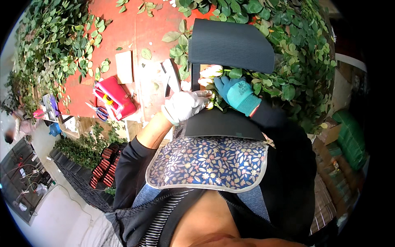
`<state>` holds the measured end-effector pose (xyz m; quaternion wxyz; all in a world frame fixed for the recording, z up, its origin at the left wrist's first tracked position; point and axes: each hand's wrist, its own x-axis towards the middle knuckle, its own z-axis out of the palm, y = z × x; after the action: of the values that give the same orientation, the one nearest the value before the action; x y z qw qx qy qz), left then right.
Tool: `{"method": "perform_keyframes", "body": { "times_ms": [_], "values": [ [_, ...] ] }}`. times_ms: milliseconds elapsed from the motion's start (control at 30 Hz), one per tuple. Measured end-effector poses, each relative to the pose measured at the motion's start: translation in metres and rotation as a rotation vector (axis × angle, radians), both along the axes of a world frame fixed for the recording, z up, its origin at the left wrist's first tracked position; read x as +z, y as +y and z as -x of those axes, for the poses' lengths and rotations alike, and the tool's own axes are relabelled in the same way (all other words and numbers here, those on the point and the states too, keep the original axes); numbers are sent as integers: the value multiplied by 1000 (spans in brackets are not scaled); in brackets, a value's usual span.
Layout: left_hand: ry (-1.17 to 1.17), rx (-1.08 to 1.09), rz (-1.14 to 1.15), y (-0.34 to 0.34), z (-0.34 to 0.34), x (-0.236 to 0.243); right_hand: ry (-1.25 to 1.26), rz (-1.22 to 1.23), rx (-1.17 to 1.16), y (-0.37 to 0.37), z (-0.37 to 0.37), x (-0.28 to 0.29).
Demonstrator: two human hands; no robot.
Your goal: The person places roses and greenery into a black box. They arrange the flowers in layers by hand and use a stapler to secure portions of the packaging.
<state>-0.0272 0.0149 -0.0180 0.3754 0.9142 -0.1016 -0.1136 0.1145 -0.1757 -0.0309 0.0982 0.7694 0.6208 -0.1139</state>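
Several pale roses [212,71] lying near the middle of the work, heads to the left, foliage [267,83] to the right, between a black ribbed sheet [232,45] on the far side and a smoother-looking black sheet [222,125] on the near side. White-gloved left hand [188,105] reaching in from the left, fingers close together, tips against a small pale bloom [210,104]; cannot tell if clamped on it or only touching. Teal-gloved right hand [238,94] coming from the right, fingers bent toward the rose heads, just beside them; fingertips partly hidden, so cannot tell if closed on a stem. Left of the roses, on the red table [152,31], a white-and-grey tool [172,77]; farther left, a yellowish rectangular block [124,67], a pinkish-red dispenser [113,88] with a yellow-centred roll [108,99], and scissors [101,112] with blue handles just beside it. Leafy heaps [53,37] at far left and on the right. Nearest, a blue flowered apron [210,162].
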Motion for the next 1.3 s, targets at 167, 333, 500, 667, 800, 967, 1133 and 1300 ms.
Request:
{"method": "perform_keyframes", "body": {
  "times_ms": [167,333,500,667,800,967,1133,1300],
  "values": [
    [-13,16,32,-1,2,-4,141,-104,25,-1,-13,-17],
    [6,14,150,4,-1,3,239,-31,-34,4,-13,0],
    [-54,77,-81,-4,-6,26,249,33,-63,7,-10,9],
    [-8,128,-132,-9,-9,28,212,-2,-1,-2,-10,-5],
    [27,109,-105,-10,-4,21,214,9,-17,-3,-9,-2],
    [-103,78,-205,-8,-8,23,271,-179,24,-25,-12,19],
    [-40,68,-197,-10,-7,19,541,-38,177,-45,-28,60],
    [-14,46,-165,-8,-9,17,841,130,-86,-30,-59,121]
  ]
}}
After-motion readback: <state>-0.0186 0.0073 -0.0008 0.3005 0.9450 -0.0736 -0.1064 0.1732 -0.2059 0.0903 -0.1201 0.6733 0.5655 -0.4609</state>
